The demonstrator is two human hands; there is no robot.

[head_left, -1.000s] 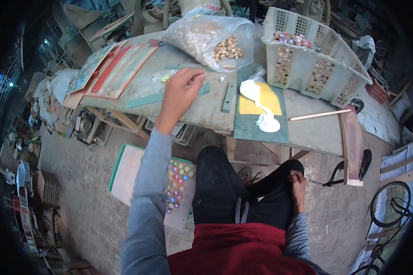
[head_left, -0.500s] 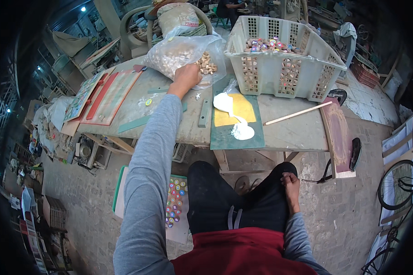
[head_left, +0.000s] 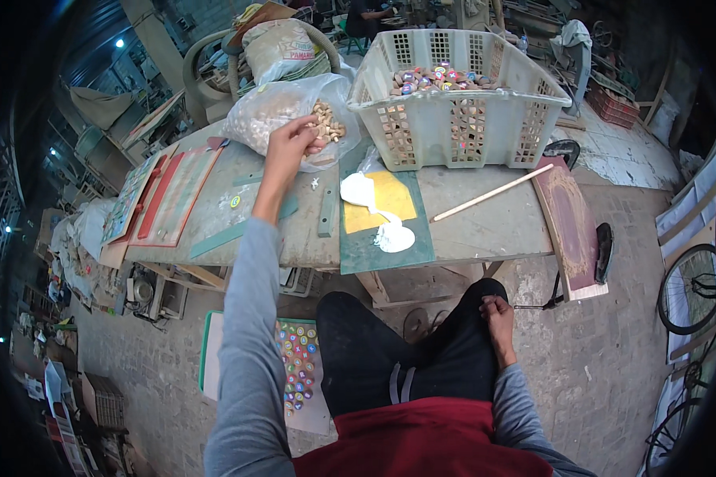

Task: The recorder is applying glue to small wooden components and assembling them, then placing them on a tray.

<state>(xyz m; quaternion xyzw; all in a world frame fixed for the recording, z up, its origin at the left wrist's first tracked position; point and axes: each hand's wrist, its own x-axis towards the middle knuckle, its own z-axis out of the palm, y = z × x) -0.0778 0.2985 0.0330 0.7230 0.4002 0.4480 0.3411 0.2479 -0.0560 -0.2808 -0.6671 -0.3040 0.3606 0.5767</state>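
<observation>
While the left hand (head_left: 289, 143) curls its fingers into small wooden pieces (head_left: 326, 123) in a crinkled clear plastic bag (head_left: 274, 107); the right hand (head_left: 497, 312) rests fisted on a dark-trousered knee.

— What's different about the left hand (head_left: 288, 143)?

— A second ago it lay flat on the worktable (head_left: 485, 226), on the green strips. Since then it has travelled toward twelve o'clock and now sits at the mouth of the clear plastic bag (head_left: 274, 111), fingers curled among the small wooden pieces (head_left: 326, 123); the arm is stretched out further

— And the view?

— It has swung too: the white basket (head_left: 461, 127) has drifted from one o'clock to nearly twelve, and the bag with it
</observation>
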